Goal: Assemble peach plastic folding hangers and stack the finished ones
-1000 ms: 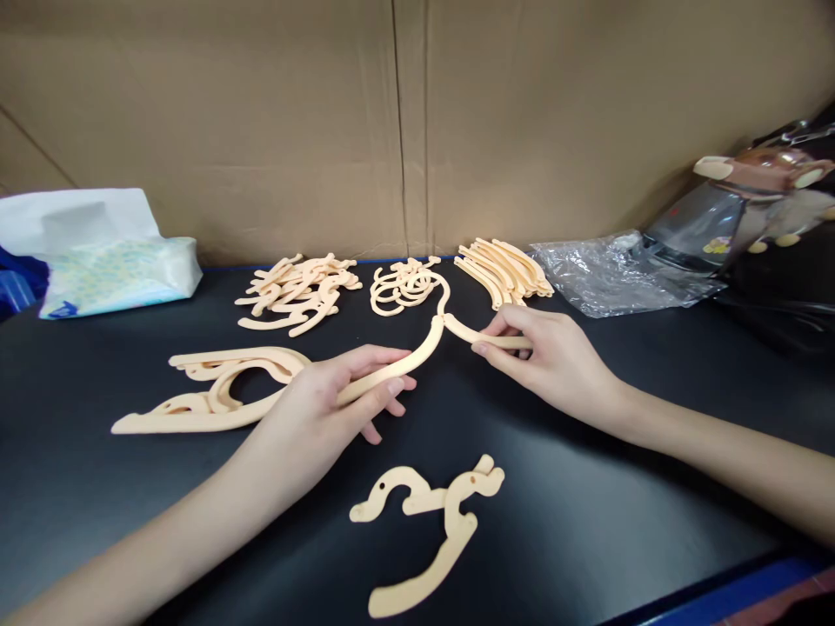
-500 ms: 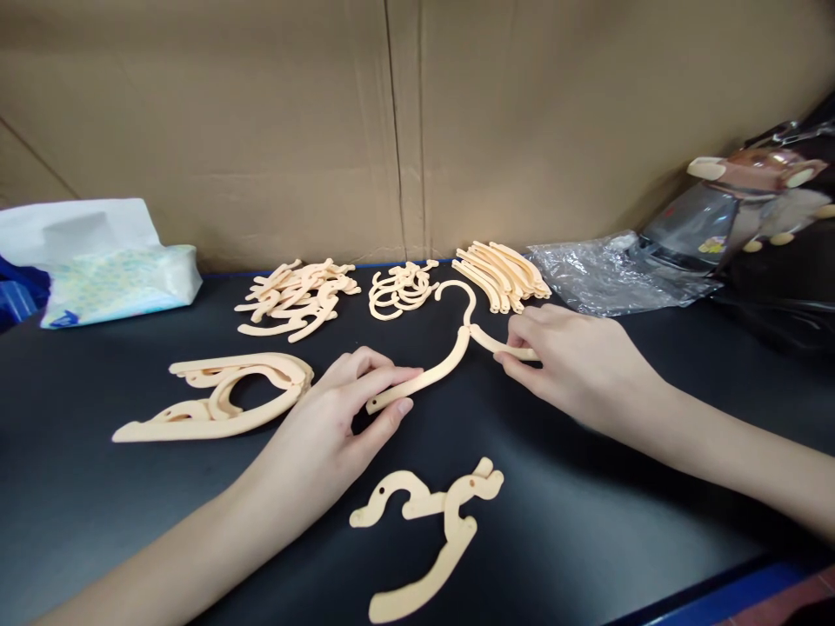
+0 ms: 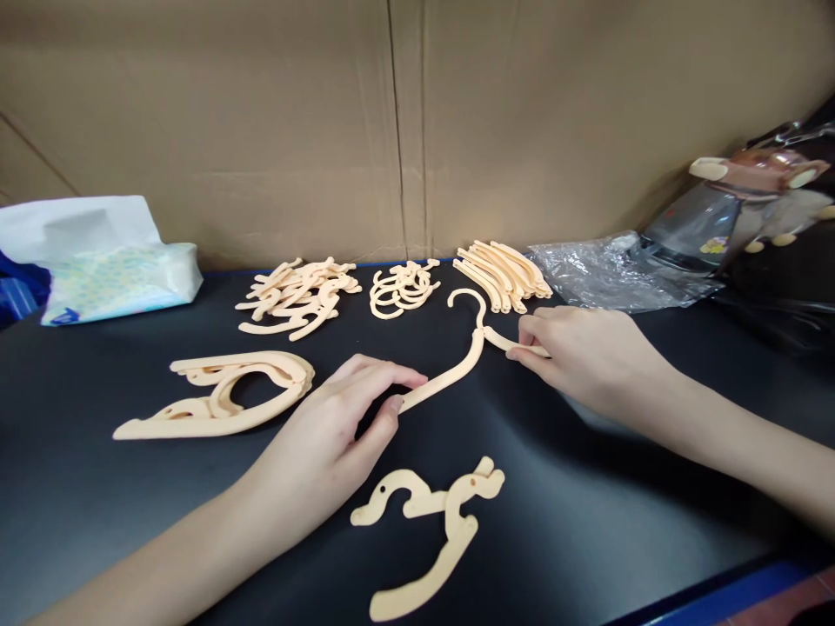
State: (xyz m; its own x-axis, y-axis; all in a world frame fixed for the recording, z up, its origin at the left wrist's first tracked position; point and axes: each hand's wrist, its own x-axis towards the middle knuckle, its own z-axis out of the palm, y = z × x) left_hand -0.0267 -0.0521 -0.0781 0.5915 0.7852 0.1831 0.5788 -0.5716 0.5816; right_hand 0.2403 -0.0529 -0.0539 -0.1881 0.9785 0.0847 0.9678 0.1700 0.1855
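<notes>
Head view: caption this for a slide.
Left hand and right hand grip opposite sides of a beige, hook-topped, plastic-looking hanger over a black table.

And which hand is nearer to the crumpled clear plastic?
Right. The right hand is just in front of the crumpled clear plastic, holding one side of the hanger; the left hand is farther left, at the other side.

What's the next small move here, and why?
Probably draw the hooked frame toward the loose linkage. The left hand and right hand each hold one of the frame's arms, while the linkage lies apart, nearer the person. The folded assembly at left shows similar curved links between two long arms, which suggests joining them.
</notes>
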